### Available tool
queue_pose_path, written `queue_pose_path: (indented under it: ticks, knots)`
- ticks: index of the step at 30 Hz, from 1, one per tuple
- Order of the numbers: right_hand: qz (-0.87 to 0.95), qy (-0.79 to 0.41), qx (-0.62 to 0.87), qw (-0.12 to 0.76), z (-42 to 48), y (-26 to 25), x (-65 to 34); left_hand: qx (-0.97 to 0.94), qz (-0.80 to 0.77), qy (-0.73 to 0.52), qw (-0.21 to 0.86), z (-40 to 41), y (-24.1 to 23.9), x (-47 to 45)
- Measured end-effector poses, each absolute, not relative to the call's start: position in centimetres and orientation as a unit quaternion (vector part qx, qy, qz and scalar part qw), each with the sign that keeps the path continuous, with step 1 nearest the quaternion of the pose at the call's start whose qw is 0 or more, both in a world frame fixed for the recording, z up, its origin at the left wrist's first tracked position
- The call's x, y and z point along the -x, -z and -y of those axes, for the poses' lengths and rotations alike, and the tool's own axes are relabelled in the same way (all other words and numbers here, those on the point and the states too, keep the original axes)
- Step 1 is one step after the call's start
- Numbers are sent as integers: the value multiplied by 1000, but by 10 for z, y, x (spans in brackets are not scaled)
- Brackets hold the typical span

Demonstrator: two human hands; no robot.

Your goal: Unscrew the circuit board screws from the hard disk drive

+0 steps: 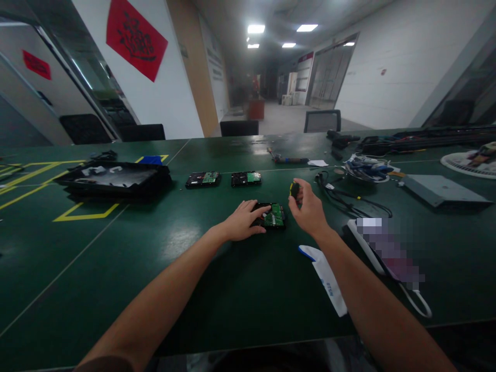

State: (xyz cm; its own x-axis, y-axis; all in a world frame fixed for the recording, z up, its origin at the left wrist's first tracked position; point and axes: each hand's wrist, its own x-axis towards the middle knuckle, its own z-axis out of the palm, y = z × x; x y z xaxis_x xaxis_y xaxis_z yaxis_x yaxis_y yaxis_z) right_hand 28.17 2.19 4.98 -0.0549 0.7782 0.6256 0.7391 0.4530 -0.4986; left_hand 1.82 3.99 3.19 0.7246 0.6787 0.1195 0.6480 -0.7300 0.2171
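Note:
A hard drive (276, 218) lies on the green table with its green circuit board facing up. My left hand (245, 219) grips its left end, thumb along the near side and fingers reaching over the top, which hides that part. To the right of the drive and slightly raised, my right hand (308, 206) pinches a short black-and-yellow screwdriver (294, 190); its shaft cannot be made out. Two more hard drives sit farther back, one drive (202, 179) to the left and another drive (246, 179) nearer the middle.
At left stands a black open casing (112, 178) near yellow tape marks. To the right are black cables (349, 201), a plate of wires and parts (366, 169), a grey metal box (444, 191) and a white power strip (368, 248). A white-and-blue packet (327, 281) lies beside my right forearm.

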Motion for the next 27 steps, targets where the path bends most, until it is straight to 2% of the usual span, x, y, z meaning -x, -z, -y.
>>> queue_pose_path:
  ticks: [8, 27]
  knots:
    - [694, -11, 498, 520, -17, -51, -278, -922, -364, -117, 64, -31, -20, -24]
    - [707, -37, 490, 508, -12, -54, -272, -924, -359, -120, 61, -31, -19, -22]
